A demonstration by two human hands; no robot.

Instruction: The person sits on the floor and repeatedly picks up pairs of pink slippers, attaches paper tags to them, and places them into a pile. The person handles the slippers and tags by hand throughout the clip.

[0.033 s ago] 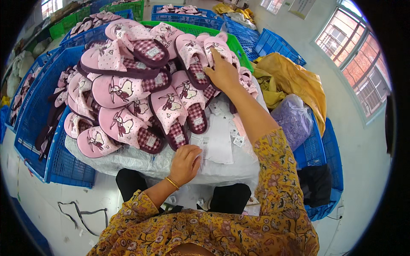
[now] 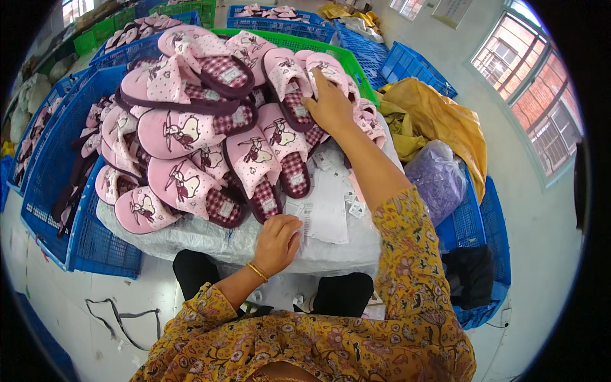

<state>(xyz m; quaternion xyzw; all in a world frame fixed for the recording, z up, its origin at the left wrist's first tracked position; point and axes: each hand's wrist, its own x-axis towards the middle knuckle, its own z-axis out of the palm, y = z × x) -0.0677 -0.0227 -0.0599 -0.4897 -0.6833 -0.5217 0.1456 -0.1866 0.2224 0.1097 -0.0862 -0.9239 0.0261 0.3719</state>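
Pink slippers with a cartoon print and dark checked insoles lie heaped on a plastic-wrapped surface [image 2: 356,245]. My right hand [image 2: 332,109] reaches to the right side of the heap, its thumb and fingers around a pink slipper [image 2: 326,62]; part of the grip is hidden. Its thumb lies beside another slipper [image 2: 286,70]. My left hand [image 2: 277,245] rests at the near edge, fingers curled, just below the heel of a slipper [image 2: 251,156]. What it holds, if anything, is hidden. White paper labels [image 2: 328,219] lie to its right.
Blue crates [image 2: 105,258] with more slippers stand at the left. A green crate [image 2: 353,70] sits behind the heap. At the right are yellow cloth [image 2: 445,114], a clear bag of purple stuff [image 2: 436,178] and a dark cloth [image 2: 470,274]. A black strap [image 2: 121,318] lies on the floor.
My right hand and forearm have shifted slightly to the left. The slippers near it sit a touch further right in the picture. My left hand stays in place.
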